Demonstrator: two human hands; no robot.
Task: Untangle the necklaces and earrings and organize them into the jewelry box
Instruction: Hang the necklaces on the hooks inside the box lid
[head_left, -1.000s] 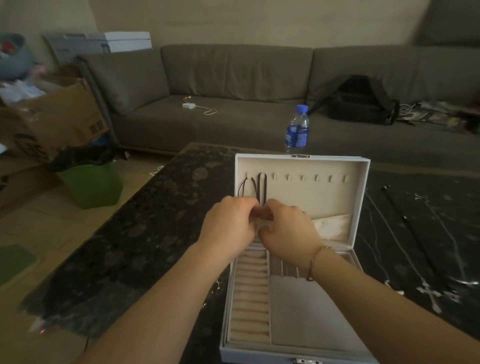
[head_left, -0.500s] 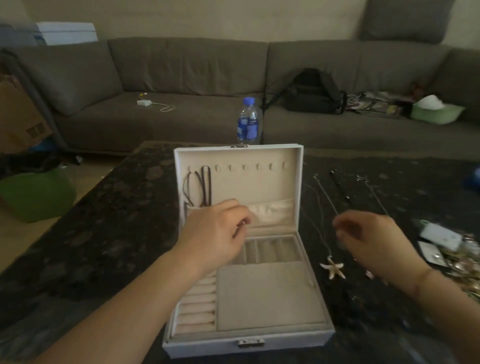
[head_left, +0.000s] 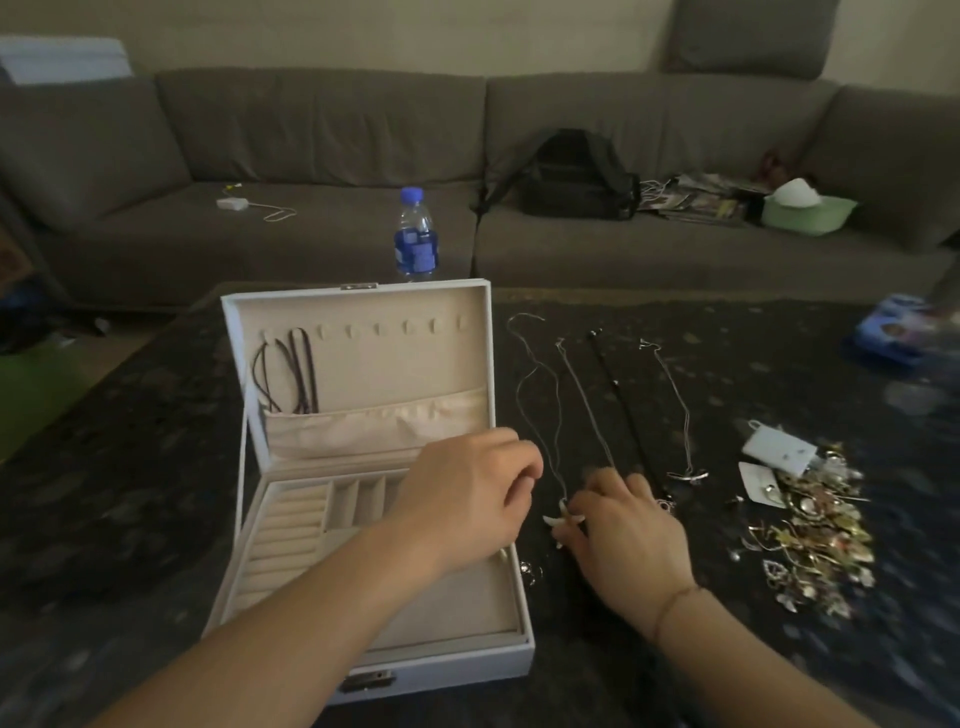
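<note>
Left hand (head_left: 467, 493) hovering curled over open jewelry box (head_left: 374, 670), holding nothing, right hand (head_left: 623, 530) fingertips pinching starfish pendant necklace (head_left: 540, 410) on dark table (head_left: 130, 467), bottle (head_left: 415, 236) label unreadable

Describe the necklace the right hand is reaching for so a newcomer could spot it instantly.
Start at the open white jewelry box on the dark speckled table. Four chains lie in a row to the box's right; take the thin silver chain nearest it. Only this one ends in a pale star-shaped pendant, right at the right hand.
</note>
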